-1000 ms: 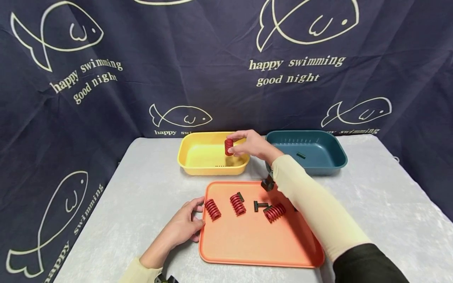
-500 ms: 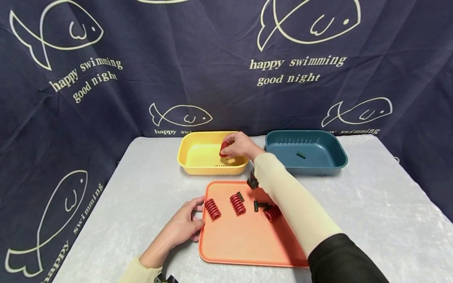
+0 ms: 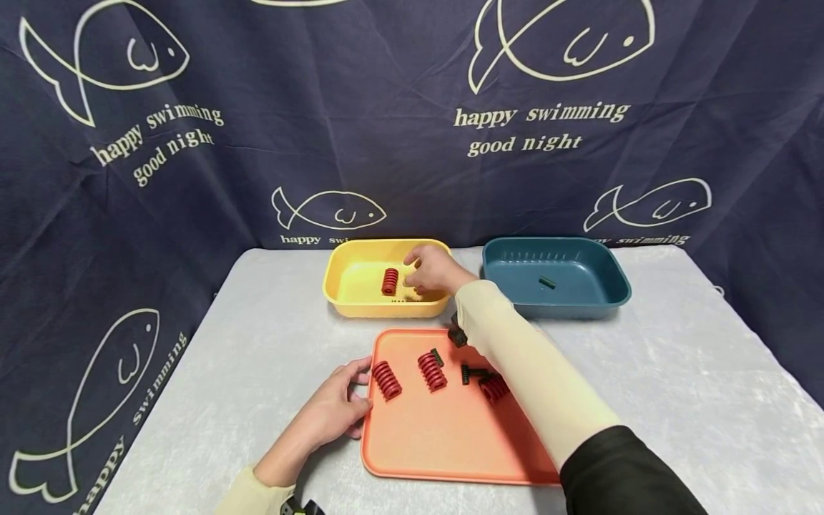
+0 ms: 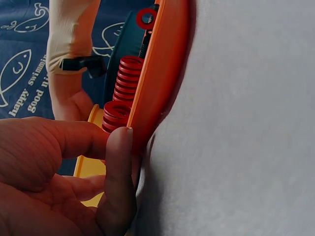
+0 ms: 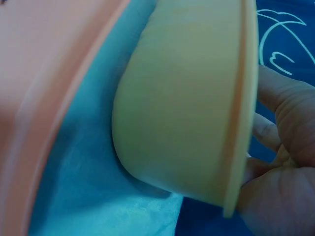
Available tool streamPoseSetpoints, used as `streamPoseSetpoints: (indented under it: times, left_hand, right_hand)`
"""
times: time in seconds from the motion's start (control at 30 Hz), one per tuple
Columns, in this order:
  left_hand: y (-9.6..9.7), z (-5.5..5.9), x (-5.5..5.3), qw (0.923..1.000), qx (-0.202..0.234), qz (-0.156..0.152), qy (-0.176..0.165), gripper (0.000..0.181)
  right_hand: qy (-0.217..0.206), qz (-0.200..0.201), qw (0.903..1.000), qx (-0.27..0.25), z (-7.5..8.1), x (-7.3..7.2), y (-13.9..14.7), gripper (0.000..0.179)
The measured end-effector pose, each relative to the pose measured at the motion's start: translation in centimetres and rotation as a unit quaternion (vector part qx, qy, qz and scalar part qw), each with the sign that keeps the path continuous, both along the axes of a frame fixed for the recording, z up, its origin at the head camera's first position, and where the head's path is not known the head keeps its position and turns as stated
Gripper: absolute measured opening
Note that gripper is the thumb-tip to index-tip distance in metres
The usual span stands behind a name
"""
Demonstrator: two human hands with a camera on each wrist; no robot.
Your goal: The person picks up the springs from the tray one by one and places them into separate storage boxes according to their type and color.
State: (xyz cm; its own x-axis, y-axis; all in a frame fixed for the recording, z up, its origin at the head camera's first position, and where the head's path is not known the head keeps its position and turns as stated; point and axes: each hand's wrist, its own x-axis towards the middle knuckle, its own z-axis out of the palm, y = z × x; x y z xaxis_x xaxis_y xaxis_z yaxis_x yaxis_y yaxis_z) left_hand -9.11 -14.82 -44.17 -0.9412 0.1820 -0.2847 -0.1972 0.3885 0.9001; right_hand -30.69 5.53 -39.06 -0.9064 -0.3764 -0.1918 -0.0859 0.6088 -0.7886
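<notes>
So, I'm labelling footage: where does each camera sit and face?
Head: head-worn, faces forward and down at orange tray and yellow basin; left hand and right hand show.
Left wrist: worn there, faces tray edge and red coil springs; left hand and right arm show.
Right wrist: worn there, faces yellow basin's outside; right hand shows.
Both wrist views share the tray and basin.

Head view: the right cream sleeve (image 3: 534,350) hides part of a red spring (image 3: 492,388) and the right side of the orange tray (image 3: 438,450), and the bottom edge crops the black sleeve (image 3: 624,476); right-wrist view: the wall of the yellow bin (image 5: 182,98) conceals the tips of the fingers (image 5: 266,132) of the right hand (image 5: 290,147), and the tray is blurred.
</notes>
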Motion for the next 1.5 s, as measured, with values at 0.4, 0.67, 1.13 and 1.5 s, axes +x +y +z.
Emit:
streamPoseSetpoints:
  times: [0.4, 0.67, 1.13, 1.5]
  left_hand:
    - [0.0, -0.1, 0.0, 1.0000, -0.002, 0.003, 0.001, 0.070]
    - [0.1, 0.1, 0.0, 1.0000, -0.004, 0.006, 0.002, 0.071]
    - [0.2, -0.1, 0.0, 1.0000, -0.002, 0.007, -0.002, 0.070]
    - [0.3, 0.1, 0.0, 0.9998, -0.012, 0.015, -0.009, 0.070]
  right_hand:
    - [0.000, 0.021, 0.9949, -0.098, 2.8, 1.4, 1.4, 0.042]
    - [0.023, 0.060, 0.9907, -0.120, 4.3, 3.4, 3.5, 0.039]
    - [0.012, 0.122, 0.9834, -0.134, 3.6, 7.1, 7.1, 0.040]
    - [-0.032, 0.115, 0.9819, -0.147, 1.7, 8.6, 9.5, 0.040]
